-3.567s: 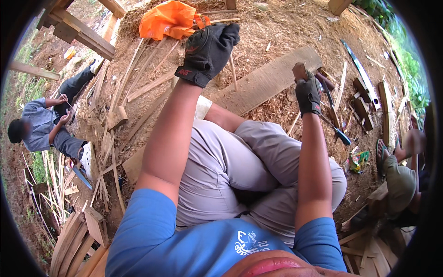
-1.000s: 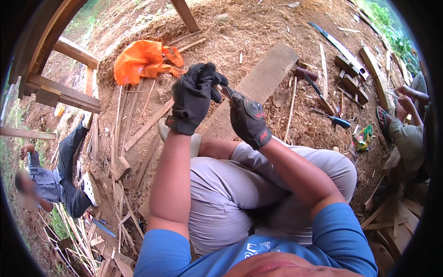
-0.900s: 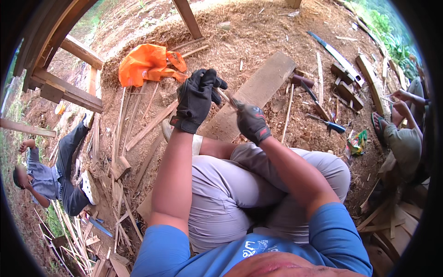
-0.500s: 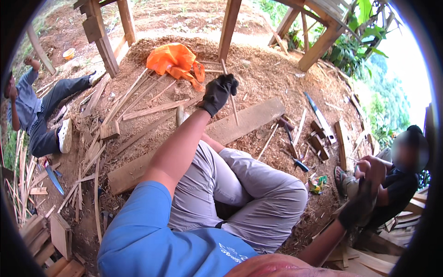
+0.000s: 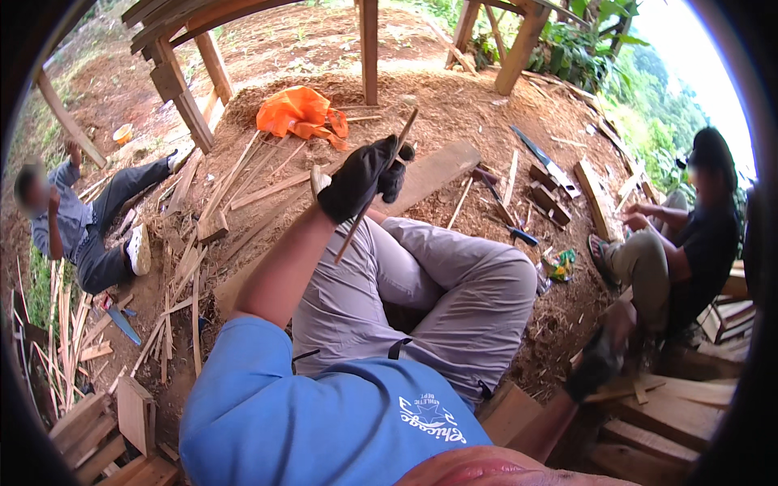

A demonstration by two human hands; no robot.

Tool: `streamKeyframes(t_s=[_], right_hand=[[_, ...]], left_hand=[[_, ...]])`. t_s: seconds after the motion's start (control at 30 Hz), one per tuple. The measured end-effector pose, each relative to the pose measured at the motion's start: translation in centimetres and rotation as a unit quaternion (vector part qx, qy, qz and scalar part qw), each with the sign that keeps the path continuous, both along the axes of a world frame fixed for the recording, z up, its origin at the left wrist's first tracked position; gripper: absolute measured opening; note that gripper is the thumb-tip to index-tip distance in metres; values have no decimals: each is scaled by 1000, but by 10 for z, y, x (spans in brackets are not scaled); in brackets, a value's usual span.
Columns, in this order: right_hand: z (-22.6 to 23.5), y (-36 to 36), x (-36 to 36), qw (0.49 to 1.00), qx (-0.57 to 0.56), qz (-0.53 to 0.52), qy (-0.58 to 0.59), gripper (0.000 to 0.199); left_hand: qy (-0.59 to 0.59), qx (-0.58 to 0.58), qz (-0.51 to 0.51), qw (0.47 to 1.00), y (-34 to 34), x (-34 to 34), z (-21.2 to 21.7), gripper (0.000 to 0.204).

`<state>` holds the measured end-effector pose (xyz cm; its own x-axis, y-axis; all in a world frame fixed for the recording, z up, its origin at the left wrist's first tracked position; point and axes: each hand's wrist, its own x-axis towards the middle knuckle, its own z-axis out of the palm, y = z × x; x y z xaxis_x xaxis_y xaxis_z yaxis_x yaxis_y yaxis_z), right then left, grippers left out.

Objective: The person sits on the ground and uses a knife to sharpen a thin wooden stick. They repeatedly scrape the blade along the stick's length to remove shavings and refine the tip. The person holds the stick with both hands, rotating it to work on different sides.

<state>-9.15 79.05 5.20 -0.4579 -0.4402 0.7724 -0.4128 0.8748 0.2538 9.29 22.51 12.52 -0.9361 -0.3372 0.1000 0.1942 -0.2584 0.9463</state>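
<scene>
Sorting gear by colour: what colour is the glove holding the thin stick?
Black, on the left hand holding the stick; clearest in the head view.

Black glove point(image 5: 362, 172) on the left hand grips a pale brown stick point(image 5: 375, 188). Beyond the glove lies an orange sheet point(image 5: 301, 113). Below it, grey trousers point(image 5: 454, 292) and a blue shirt point(image 5: 316, 421).
</scene>
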Motion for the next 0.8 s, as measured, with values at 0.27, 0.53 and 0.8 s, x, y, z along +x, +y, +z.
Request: streamKeyframes(t_s=[0.27, 0.53, 0.8], right_hand=[[99, -233, 118, 830, -56, 529, -168, 37], [81, -264, 40, 884, 12, 461, -79, 40], [47, -260, 43, 888, 52, 430, -153, 43]], left_hand=[[-125, -127, -80, 981, 134, 88, -8, 29], [-204, 48, -56, 976, 164, 104, 20, 19], [-156, -71, -22, 985, 155, 102, 5, 20]])
